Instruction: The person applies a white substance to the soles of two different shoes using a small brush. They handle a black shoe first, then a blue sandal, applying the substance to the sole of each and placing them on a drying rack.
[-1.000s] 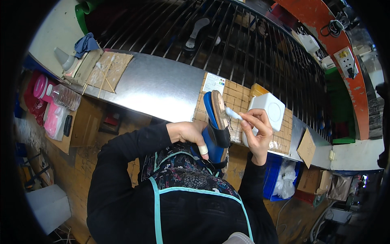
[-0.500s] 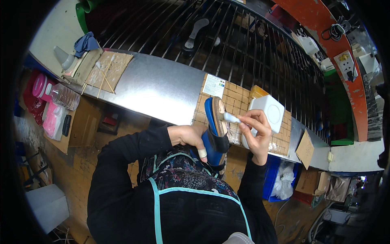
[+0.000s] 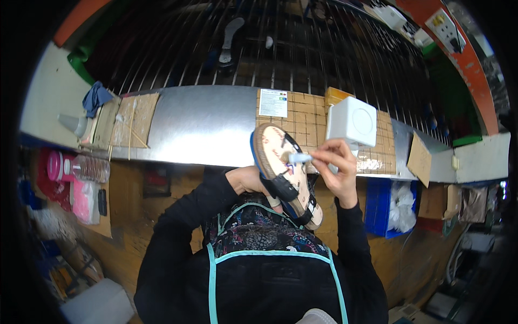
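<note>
A sandal (image 3: pixel 275 144) with black straps, a pale patterned footbed and a blue sole edge is held up over my lap, its footbed tilted to face upward. My left hand (image 3: pixel 253 182) grips it from the left and underneath, with most fingers hidden behind it; a pale wrap shows on one finger. My right hand (image 3: pixel 335 164) pinches a small whitish-blue tool (image 3: pixel 300 157) between thumb and fingers. The tool's tip is over the footbed's front part, at or very near its surface; I cannot tell whether it touches.
A white box-shaped container (image 3: pixel 353 121) stands on the brown gridded mat (image 3: pixel 307 102) at the bench's right. To the left lie sticks (image 3: pixel 131 129) on a cardboard piece (image 3: pixel 141 110). Metal bars (image 3: pixel 178 59) run beyond the bench (image 3: pixel 199 129). A blue bin (image 3: pixel 377 208) stands below right.
The sandal has turned from edge-on so its footbed now faces up. My right hand still holds the small tool at the footbed. The whole view has rotated and shifted.
</note>
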Action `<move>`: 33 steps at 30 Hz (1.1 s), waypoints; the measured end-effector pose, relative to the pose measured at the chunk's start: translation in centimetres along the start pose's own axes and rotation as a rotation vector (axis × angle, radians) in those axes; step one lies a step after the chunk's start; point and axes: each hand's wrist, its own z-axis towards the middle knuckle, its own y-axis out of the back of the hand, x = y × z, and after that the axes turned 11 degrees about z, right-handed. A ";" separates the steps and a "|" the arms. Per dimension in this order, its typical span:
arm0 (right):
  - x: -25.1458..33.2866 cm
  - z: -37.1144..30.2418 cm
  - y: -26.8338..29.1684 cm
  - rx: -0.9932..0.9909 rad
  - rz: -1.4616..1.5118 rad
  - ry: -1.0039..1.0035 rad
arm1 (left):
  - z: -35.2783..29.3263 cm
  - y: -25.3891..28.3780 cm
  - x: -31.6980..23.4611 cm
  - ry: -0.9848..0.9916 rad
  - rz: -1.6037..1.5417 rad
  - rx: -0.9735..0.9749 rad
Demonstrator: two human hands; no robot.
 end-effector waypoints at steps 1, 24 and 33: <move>0.0 -1.1 0.6 0.005 0.008 -0.022 | -0.3 0.2 0.4 0.053 -0.015 -0.023; -2.9 -7.9 8.5 -0.199 -0.974 -0.190 | -1.7 2.9 -3.0 -0.398 -0.753 -0.021; -4.9 -10.4 9.2 -0.414 0.255 -0.907 | -2.0 3.4 -1.6 -0.272 -0.830 -0.265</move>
